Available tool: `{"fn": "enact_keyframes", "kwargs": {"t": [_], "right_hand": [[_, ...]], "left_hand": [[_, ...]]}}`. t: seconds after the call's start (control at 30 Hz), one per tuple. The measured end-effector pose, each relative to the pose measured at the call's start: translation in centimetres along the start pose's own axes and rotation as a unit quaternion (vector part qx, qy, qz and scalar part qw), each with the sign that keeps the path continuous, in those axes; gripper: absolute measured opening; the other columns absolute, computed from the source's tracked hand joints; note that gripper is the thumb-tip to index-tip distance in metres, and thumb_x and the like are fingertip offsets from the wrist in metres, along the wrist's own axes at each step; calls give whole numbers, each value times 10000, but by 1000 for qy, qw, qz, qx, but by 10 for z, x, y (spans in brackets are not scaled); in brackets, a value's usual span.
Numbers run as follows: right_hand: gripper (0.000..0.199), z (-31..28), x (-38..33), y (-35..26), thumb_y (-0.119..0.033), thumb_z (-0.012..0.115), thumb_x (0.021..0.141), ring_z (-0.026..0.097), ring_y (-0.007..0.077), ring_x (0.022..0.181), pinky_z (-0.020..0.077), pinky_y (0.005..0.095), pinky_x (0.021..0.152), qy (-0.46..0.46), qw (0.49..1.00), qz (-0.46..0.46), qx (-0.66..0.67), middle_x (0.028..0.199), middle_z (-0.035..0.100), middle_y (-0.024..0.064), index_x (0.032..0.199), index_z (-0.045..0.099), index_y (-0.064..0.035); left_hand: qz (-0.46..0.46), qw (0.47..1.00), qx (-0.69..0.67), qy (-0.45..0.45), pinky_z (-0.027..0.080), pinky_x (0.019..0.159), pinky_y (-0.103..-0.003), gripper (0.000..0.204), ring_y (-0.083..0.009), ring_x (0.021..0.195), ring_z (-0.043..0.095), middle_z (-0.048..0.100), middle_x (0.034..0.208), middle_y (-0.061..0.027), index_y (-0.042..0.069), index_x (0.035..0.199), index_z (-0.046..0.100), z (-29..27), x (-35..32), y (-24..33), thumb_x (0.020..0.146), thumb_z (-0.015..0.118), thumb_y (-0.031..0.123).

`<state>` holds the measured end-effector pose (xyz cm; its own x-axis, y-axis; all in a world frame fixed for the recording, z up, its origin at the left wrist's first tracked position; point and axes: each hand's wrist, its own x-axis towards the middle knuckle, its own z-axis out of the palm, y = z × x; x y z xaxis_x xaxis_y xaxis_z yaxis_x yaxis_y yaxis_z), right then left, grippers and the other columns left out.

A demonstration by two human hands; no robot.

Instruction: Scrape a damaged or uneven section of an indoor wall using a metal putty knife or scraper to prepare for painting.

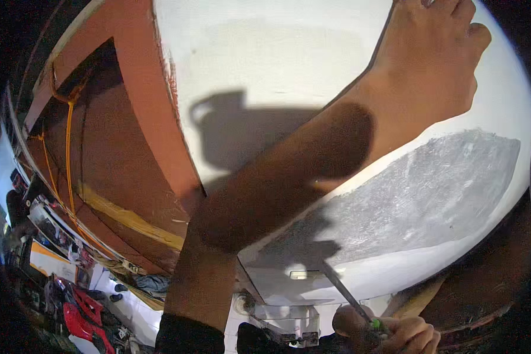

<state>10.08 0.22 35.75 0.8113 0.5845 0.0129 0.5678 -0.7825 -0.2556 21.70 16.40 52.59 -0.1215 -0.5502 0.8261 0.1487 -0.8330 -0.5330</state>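
Observation:
My left arm crosses the view from the lower left, and my left hand [425, 71] is up against the white panel [277, 47] at the upper right. Its fingers look curled; the top edge cuts them off, so anything in them is hidden. Low on the right, my right hand [407, 335] is closed around a tool with a thin dark shaft [348, 294] and a bit of green near the grip, perhaps a screwdriver. The shaft points up and left toward the lower part of a grey smeared patch [430, 183] on the panel. Shadow covers its tip.
Left of the panel stands a reddish-brown frame [141, 76] around a dark recess, where an orange cord [70, 153] hangs. Farther down, a red motorbike [82, 312] and a cluttered row of goods stand beside a pale tiled floor [141, 315]. A small pale rectangle [304, 274] shows near the panel's lower edge.

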Motion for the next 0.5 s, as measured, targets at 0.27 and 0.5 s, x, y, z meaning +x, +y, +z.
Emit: {"fn": "enact_keyframes", "kwargs": {"t": [0.27, 0.5], "right_hand": [[266, -10, 8, -26, -326, 593, 655, 587, 254, 596, 478, 361, 500, 32, 999, -13, -9, 658, 569, 111, 617, 576, -63], [212, 37, 36, -23, -256, 486, 762, 542, 188, 527, 432, 327, 454, -116, 975, 114, -148, 640, 571, 69, 698, 593, -85]], "left_hand": [[33, 999, -10, 13, 233, 989, -480, 383, -301, 1123, 370, 432, 1129, -204, -14, 1074, 460, -10, -5, -7, 794, 462, 249], [27, 999, -37, 4, 223, 994, -480, 401, -309, 1134, 361, 430, 1140, -197, -22, 1087, 454, -19, -10, -10, 793, 469, 251]]}}
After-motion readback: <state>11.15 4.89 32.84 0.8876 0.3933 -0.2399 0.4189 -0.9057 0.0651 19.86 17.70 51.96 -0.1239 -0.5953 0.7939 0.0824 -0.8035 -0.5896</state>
